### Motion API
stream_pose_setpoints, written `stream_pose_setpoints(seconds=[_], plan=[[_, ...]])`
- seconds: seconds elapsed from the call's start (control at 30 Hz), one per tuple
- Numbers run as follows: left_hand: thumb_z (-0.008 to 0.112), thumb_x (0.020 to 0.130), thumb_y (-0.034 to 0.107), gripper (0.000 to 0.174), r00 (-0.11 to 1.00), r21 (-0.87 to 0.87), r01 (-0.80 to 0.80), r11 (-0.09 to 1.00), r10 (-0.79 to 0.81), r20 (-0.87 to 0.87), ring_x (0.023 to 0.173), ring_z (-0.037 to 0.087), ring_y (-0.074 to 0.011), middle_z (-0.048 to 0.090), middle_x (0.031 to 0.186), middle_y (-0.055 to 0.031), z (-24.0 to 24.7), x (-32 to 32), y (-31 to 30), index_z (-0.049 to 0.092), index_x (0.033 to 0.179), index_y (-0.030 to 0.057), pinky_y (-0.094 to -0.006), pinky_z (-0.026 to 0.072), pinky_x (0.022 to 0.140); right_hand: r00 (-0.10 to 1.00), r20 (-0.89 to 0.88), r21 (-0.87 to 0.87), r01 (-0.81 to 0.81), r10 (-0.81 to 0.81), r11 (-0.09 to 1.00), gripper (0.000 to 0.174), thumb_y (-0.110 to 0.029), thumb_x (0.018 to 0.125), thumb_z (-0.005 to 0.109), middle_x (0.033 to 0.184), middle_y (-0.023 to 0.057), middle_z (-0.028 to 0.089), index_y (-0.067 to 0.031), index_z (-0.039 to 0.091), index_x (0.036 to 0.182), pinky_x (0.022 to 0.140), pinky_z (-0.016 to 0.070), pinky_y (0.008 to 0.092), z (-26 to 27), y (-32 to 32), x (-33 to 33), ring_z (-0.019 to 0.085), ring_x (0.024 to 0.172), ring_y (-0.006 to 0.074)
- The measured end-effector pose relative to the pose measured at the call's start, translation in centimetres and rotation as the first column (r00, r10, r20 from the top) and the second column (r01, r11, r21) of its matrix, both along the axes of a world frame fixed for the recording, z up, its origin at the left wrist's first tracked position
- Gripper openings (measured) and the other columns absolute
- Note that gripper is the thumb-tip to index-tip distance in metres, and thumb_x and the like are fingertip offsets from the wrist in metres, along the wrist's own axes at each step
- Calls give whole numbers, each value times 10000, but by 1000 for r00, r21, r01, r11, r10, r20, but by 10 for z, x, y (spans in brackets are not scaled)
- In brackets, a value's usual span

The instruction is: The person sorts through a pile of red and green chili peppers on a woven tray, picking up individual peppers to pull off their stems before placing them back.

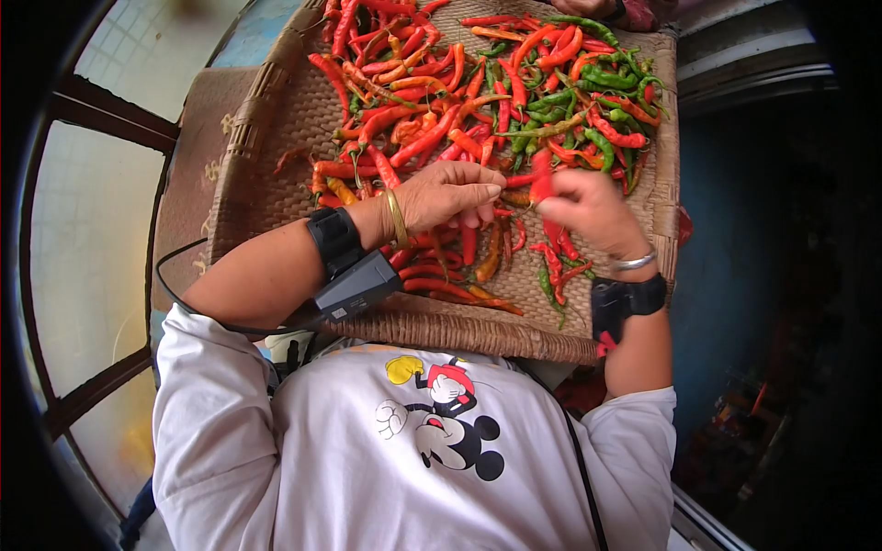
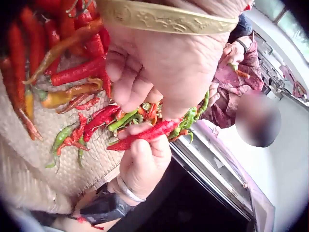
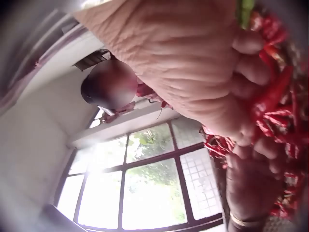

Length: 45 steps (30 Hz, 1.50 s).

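My right hand (image 1: 593,211) grips a red chili pepper (image 2: 145,137) between thumb and fingers, and both look blurred in the head view. To its left, my left hand (image 1: 450,195) has thumb and forefinger brought together at one end of that pepper, which lies right at the thumb tip in the left wrist view. The pinched tip itself is mostly hidden by the fingers. Under both hands is a woven tray (image 1: 634,262) with many red peppers (image 1: 427,138) and a cluster of green peppers (image 1: 611,78) at the far right.
Another person's hand (image 1: 588,7) is at the tray's far edge. The tray's raised rim (image 1: 459,332) runs close to my body. A framed window (image 1: 96,248) stands on the left. Both wrists wear straps, and a cable (image 1: 170,275) loops beside my left arm.
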<state>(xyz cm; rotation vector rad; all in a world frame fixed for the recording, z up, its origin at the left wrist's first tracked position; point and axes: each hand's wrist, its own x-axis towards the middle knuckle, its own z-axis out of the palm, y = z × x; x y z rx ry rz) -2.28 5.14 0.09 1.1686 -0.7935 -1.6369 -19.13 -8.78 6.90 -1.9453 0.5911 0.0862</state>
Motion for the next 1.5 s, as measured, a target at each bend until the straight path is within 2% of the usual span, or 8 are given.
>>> stream_pose_setpoints(seconds=[0.17, 0.3, 0.47, 0.7, 0.8, 1.1, 1.4, 1.5], plan=[[529, 866, 267, 260, 996, 38, -5, 999, 1, 86, 611, 503, -39, 576, 744, 21, -18, 1, -3, 571, 1013, 58, -181, 418, 514, 484, 529, 571, 404, -697, 714, 245, -152, 845, 536, 807, 47, 605, -13, 525, 1047, 548, 458, 209, 19, -25, -5, 570, 659, 88], [536, 862, 268, 246, 994, 66, -10, 998, 3, 105, 607, 500, -37, 575, 742, 22, -12, 0, -2, 580, 982, 57, -185, 421, 507, 777, 346, 262, 458, -526, 849, 206, -124, 838, 536, 821, 56, 617, 2, 564, 999, 561, 477, 244, -7, -33, -21, 593, 680, 115], [546, 856, 229, 216, 993, 51, -37, 998, 31, 110, 622, 508, -34, 574, 740, 20, -13, 0, -2, 577, 985, 57, -188, 435, 503, 986, -147, -490, -141, 78, 860, 170, -178, 723, 614, 675, 142, 605, -24, 631, 793, 583, 457, 353, -22, -16, -20, 596, 633, 259], [564, 831, 176, 211, 817, -254, 63, 965, 96, 568, 660, 564, -116, 583, 753, -13, -19, 12, -5, 568, 978, 26, -258, 468, 570, 874, -480, -527, -359, 79, 770, 224, -268, 668, 645, 662, 156, 585, -47, 617, 649, 615, 453, 402, -44, -19, -27, 581, 663, 316], [588, 721, 132, 233, 274, -404, 378, 833, 316, 908, 754, 570, -290, 580, 814, -101, -10, 24, -7, 599, 951, 93, -377, 470, 678, 840, -536, -513, -407, 89, 755, 256, -291, 653, 651, 663, 158, 585, -38, 616, 649, 610, 456, 412, -43, -12, -18, 581, 669, 321], [600, 733, 194, 259, 426, -217, 550, 807, -47, 903, 853, 571, -282, 596, 916, -101, -21, 14, -1, 608, 976, 105, -381, 457, 739, 853, -519, -617, -422, 60, 664, 240, -257, 676, 605, 670, 162, 592, -17, 610, 665, 589, 466, 404, -30, -10, -12, 575, 644, 332], [604, 789, 229, 247, 574, -607, 300, 736, 369, 731, 700, 582, -233, 579, 782, -122, -13, -2, -1, 585, 925, 23, -336, 464, 671, 953, 51, 265, 277, -300, 924, 129, -139, 823, 561, 682, 23, 580, -11, 576, 817, 487, 426, 190, -17, 18, 4, 509, 531, 57], [577, 800, 276, 275, 676, -228, 331, 916, -62, 734, 736, 591, -294, 606, 794, -131, 6, -1, 1, 594, 962, 55, -353, 469, 659, 947, 98, 413, 241, -307, 878, 151, -160, 833, 561, 674, 33, 580, -10, 572, 827, 490, 431, 186, -32, 24, 8, 520, 533, 58]])
